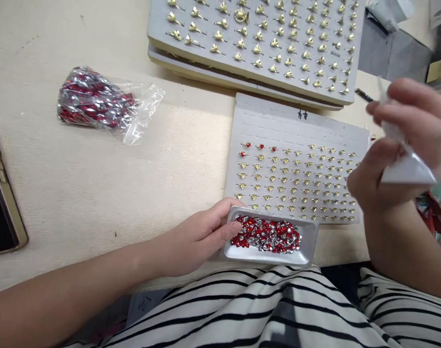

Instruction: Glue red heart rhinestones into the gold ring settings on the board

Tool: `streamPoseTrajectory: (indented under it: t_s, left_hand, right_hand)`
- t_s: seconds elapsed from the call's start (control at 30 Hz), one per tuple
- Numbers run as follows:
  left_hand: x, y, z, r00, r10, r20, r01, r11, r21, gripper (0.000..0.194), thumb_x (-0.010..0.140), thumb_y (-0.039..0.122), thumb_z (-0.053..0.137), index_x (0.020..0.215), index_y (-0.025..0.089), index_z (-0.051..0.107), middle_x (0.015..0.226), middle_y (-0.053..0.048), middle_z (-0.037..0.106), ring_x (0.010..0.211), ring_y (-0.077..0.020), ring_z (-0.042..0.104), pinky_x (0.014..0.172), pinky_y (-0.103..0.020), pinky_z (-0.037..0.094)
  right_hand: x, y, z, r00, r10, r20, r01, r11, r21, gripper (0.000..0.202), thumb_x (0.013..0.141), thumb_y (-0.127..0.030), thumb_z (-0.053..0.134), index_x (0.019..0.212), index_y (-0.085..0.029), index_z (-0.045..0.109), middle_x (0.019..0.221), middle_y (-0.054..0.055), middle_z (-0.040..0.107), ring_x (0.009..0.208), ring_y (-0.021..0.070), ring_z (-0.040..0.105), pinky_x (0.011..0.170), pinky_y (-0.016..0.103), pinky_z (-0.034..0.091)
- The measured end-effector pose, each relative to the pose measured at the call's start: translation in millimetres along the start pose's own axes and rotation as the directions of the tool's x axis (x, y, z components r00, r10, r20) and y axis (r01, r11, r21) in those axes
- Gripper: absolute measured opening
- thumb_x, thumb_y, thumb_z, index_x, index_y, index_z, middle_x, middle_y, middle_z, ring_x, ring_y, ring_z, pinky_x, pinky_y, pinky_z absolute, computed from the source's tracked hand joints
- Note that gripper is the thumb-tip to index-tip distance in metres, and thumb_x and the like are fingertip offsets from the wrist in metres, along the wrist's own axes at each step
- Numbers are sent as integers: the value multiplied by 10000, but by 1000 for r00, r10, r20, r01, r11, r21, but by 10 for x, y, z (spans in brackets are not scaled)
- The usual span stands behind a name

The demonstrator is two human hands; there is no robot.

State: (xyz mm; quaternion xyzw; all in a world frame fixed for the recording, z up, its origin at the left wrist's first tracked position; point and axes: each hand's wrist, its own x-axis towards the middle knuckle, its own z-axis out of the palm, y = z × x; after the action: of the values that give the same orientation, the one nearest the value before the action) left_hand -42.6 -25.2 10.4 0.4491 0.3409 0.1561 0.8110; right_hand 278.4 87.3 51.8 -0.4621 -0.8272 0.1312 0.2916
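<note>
The left hand [191, 241] grasps the silver tray [309, 244] by its left end, thumb over the rim and tip at the red stones [267, 234]. The stones, some showing silver backs, heap toward the tray's left and middle, leaving a bare strip at its right end. The tray sits at the near edge of the desk [115, 193], right by the striped clothing [242, 309], and its far rim overlaps the near edge of the ring board [300, 130]. Whether it rests on the desk is unclear.

The right hand [408, 130], raised and blurred, is clenched around a white object [408, 169] over the board's right edge; its exact kind cannot be told.

On the board, gold rings stand in rows, and at least 4 near its left edge carry red stones. Slits line its far part, up to the stacked boards [256, 87], whose near edge lies just beside it. The top board of the stack holds more gold rings.

Left of the boards the desk offers wide open room, broken by the clear bag [97, 99] of red and silver pieces, and, at the far left, the phone [5, 193].
</note>
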Motion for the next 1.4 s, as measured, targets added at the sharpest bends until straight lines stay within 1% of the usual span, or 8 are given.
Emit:
streamPoseTrajectory:
  t_s: [0.13,0.23,0.57,0.73,0.93,1.03,1.2,1.4]
  left_hand:
    - [17,8,26,997,-38,72,38,999,13,360,1090,505,388,1295,259,553,1266,-55,677,1171,-197,628,1062,-332,492]
    - [31,5,41,991,-68,114,66,998,22,401,1093,506,385,1406,299,525,1348,-38,673,1254,-191,613,1124,-328,461]
    - [36,-14,17,978,-129,161,119,991,68,391,1087,530,388,1310,259,559,1381,-57,654,1319,-219,580,1144,-324,443]
    - [25,-5,15,983,-95,155,87,994,60,391,1085,522,399,1313,254,570,1379,-72,664,1304,-225,594,1142,-333,451]
    - [8,19,11,995,-39,96,37,999,22,415,1081,506,435,1396,274,575,1348,-62,697,1242,-209,630,1112,-327,477]
    - [5,23,15,997,-24,67,24,1000,-1,459,1075,520,446,1447,273,554,1369,-76,695,1227,-219,637,1104,-357,496]
    - [2,22,40,999,-11,43,11,1000,6,460,1076,521,447,1453,282,555,1416,-66,670,1288,-216,616,1137,-358,479]
    - [-12,17,55,1000,1,27,-2,999,44,433,1078,499,452,1427,270,568,1429,-59,669,1319,-240,610,1146,-391,487]
  right_hand:
    - [173,569,-287,987,-151,-54,102,855,-509,426,1051,-218,496,1461,-229,613,1367,159,718,1307,305,666,1093,441,497]
    - [337,930,-395,972,203,-118,-230,723,-651,439,947,-147,614,1382,-112,668,1357,200,725,1279,327,680,1016,446,479]
    - [750,1278,-436,620,771,-143,-690,450,-567,375,790,-376,648,637,-36,685,1237,169,754,1243,252,677,726,475,390]
    - [838,1426,-398,586,795,-154,-721,425,-547,322,737,-372,709,746,-56,773,1144,135,777,1224,282,688,688,465,387]
    - [474,713,-452,892,426,-150,-430,700,-569,375,971,-375,608,1216,-171,807,1206,105,810,1125,247,752,946,445,474]
    - [35,-39,-443,997,-28,70,54,916,-397,250,1007,-316,639,1211,-302,782,1036,67,816,906,200,735,852,397,524]
    - [-419,-837,-229,596,-452,664,473,866,165,301,1082,-221,451,1264,-181,687,1066,68,783,769,174,633,671,349,507]
    - [-490,-893,-36,547,-474,690,548,826,133,388,1091,-157,336,1131,-143,721,973,82,763,750,170,611,675,324,485]
